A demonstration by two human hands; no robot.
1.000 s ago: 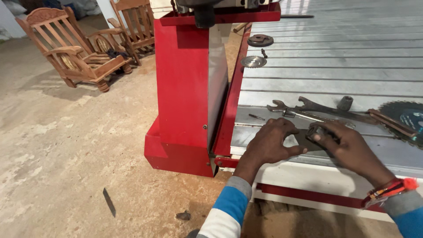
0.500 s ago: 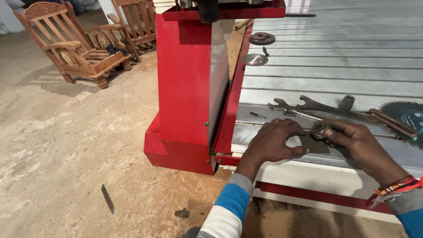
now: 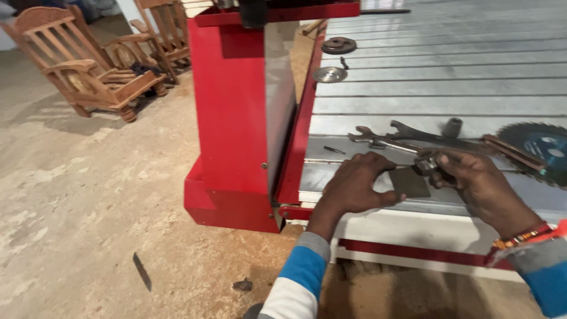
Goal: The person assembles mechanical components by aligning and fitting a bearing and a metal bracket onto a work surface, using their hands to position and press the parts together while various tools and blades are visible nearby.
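On the slatted machine table [image 3: 449, 88], left hand [image 3: 354, 186] flat on dark plate [image 3: 410, 182], right hand [image 3: 472, 180] gripping small clamp [image 3: 426, 166]

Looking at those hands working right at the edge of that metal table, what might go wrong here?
The toothed saw blade lies bare just beyond the right hand; a slip could drag knuckles across its teeth. The small dark flat piece sits near the table's front edge, pinned by the left hand, and might slide off. The loose wrenches close by could get knocked.
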